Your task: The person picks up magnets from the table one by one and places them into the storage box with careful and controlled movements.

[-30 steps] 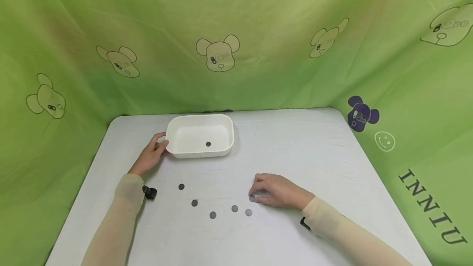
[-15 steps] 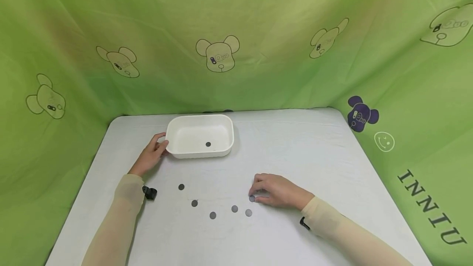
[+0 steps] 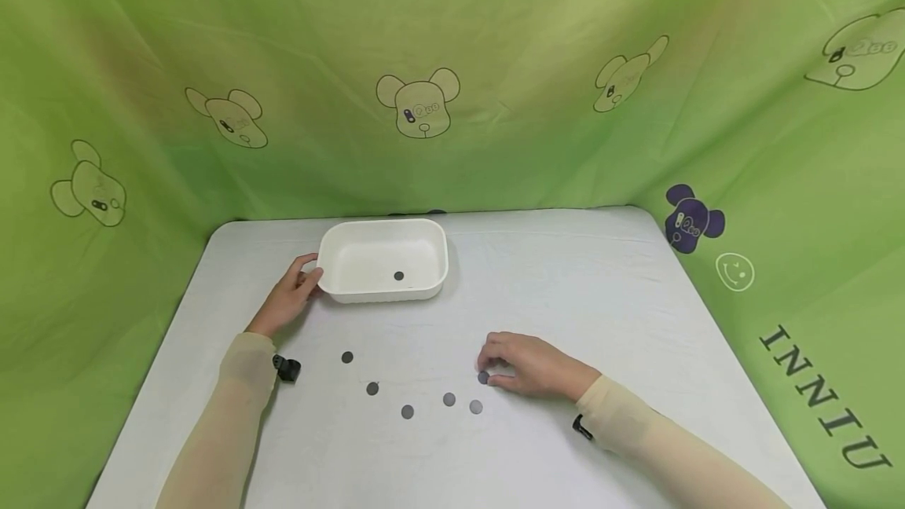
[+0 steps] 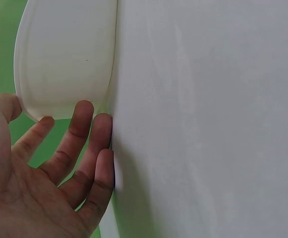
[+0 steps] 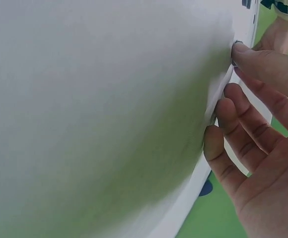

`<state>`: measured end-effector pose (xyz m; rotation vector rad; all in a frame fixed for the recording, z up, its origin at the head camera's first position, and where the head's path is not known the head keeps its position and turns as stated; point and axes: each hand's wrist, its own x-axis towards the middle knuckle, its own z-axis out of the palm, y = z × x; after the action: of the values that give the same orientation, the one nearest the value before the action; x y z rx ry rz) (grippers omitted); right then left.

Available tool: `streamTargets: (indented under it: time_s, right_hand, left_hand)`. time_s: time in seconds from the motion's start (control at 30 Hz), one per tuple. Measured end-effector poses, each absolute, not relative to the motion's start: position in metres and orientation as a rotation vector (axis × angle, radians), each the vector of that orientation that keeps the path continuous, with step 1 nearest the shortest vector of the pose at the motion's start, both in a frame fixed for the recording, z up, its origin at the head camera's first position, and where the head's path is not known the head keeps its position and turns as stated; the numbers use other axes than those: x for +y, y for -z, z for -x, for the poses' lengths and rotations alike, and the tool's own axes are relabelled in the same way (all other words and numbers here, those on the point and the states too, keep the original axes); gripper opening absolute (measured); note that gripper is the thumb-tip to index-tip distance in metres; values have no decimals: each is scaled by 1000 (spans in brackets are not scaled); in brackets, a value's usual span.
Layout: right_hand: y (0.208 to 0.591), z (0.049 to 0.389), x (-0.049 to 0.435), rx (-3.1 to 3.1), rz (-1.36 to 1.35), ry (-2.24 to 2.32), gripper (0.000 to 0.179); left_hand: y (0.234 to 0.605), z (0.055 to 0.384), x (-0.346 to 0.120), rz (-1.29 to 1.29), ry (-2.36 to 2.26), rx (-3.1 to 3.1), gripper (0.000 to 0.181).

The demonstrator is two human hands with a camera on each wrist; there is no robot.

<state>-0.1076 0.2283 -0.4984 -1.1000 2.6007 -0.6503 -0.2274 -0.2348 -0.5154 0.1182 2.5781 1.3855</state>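
The pinched disc has shifted very slightly at the right hand and looks darker than in the earlier frame, perhaps tilted. Tray, loose discs and left hand look unmoved. The change suggests a grip being gained on this disc, one of the flat dark rounds being handled; whether it has cleared the surface I cannot tell. Thumb and a fingertip pinch it, and the right wrist view shows its dark edge at the thumb, the other fingers bent and apart.

Nearest to it lies the rightmost loose disc; leftward, well spaced in a shallow curve, lie a second, a third, a fourth and a fifth. Farther back stands the white tray, with one disc inside near its front wall. The left hand lightly holds the tray's left end, thumb at the rim, fingers spread against the outer wall.

Everything rests on a table with a pale, faintly creased covering. Around it hangs green cloth, printed with bear heads, a smiley and large dark letters.
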Motion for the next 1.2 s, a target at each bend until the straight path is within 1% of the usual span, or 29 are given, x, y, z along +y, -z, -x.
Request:
streamTargets:
  time_s: [0.8,1.2]
  right_hand:
    - [498,108,228,2587,1092,712,17]
    - [500,112,229,2565,1103,704,19]
  left_hand:
    - [514,228,-234,-108,-1390,2565,55]
    - [514,228,-234,-93,-1363,2581,58]
